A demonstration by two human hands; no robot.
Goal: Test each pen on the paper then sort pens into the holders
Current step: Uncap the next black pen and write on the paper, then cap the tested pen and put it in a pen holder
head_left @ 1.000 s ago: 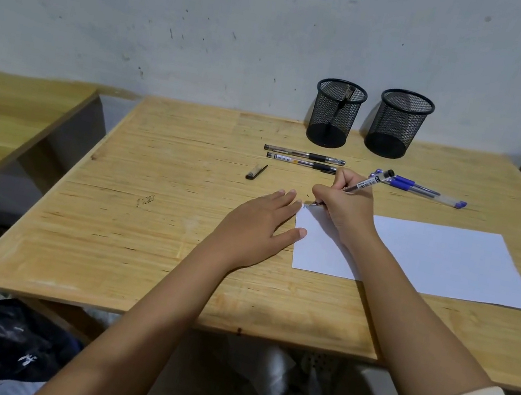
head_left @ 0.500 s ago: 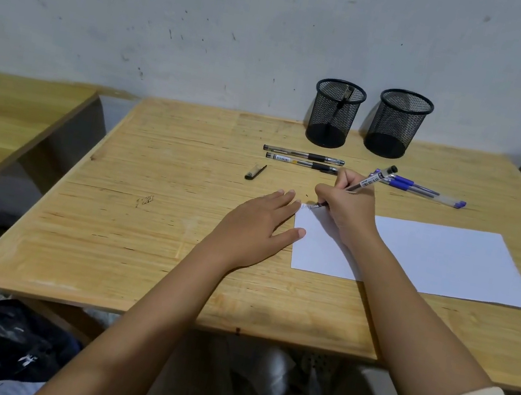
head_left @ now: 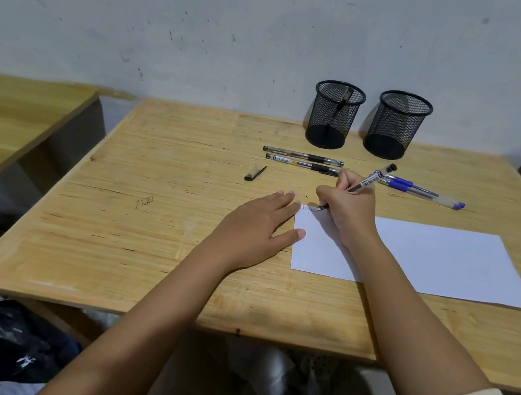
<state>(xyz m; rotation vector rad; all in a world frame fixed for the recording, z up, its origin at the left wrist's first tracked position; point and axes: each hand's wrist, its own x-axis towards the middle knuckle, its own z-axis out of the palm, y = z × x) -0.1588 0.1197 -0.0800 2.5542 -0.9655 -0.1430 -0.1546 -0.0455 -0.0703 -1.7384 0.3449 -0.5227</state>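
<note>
1. Right hand (head_left: 349, 209) pinches a pen (head_left: 372, 179), tip on the paper's (head_left: 432, 259) far-left corner, beside faint scribbles.
2. Left hand (head_left: 256, 231) lies flat on the surface (head_left: 136, 262), thumb at the paper's edge.
3. Done: a stored pen (head_left: 342, 105) stands in the left holder (head_left: 333, 123); the right holder (head_left: 398, 127) appears empty.
4. Outstanding: black pens (head_left: 301, 155), blue pens (head_left: 420, 192), loose cap (head_left: 255, 172).

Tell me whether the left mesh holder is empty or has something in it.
Not empty: one dark pen leans inside the left mesh holder, visible through the mesh.
</note>
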